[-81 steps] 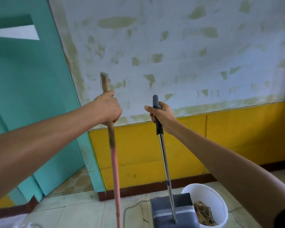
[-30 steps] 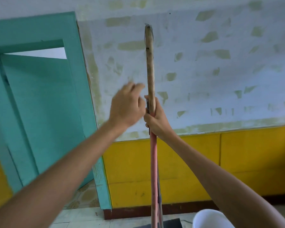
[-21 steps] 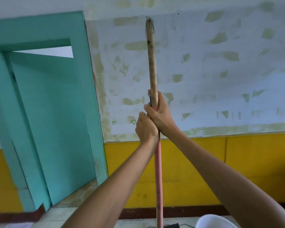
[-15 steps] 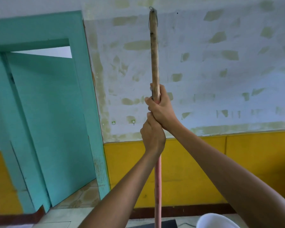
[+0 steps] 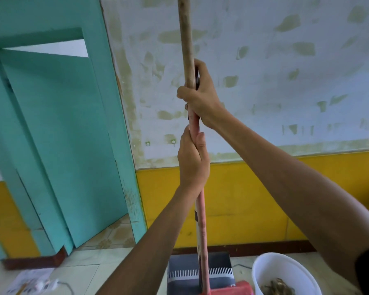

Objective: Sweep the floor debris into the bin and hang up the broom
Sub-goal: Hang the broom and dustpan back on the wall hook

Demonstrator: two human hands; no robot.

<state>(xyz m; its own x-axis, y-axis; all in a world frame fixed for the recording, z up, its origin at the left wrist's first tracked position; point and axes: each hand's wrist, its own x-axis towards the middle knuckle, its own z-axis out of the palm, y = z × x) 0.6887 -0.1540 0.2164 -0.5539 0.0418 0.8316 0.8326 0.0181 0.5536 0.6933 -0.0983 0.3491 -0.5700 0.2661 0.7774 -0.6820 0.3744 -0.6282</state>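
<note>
Pale tiled floor [image 5: 90, 271] along the bottom here. A grey dustpan [image 5: 183, 273] stands on it by the yellow wall, a white bin [image 5: 264, 273] just to its right with brown debris [image 5: 277, 289] inside. Far left, loose papers [image 5: 30, 279] and a white cable [image 5: 60, 284] lie on the tiles.

Bin [image 5: 264, 271] rt of dustpan [image 5: 183, 271]; door [image 5: 58, 133] left; debris [image 5: 278, 289] in bin.

Single head-worn view, faced forward toward the wall [image 5: 264, 81], close behind both raised arms, floor below at the frame's bottom edge.
</note>
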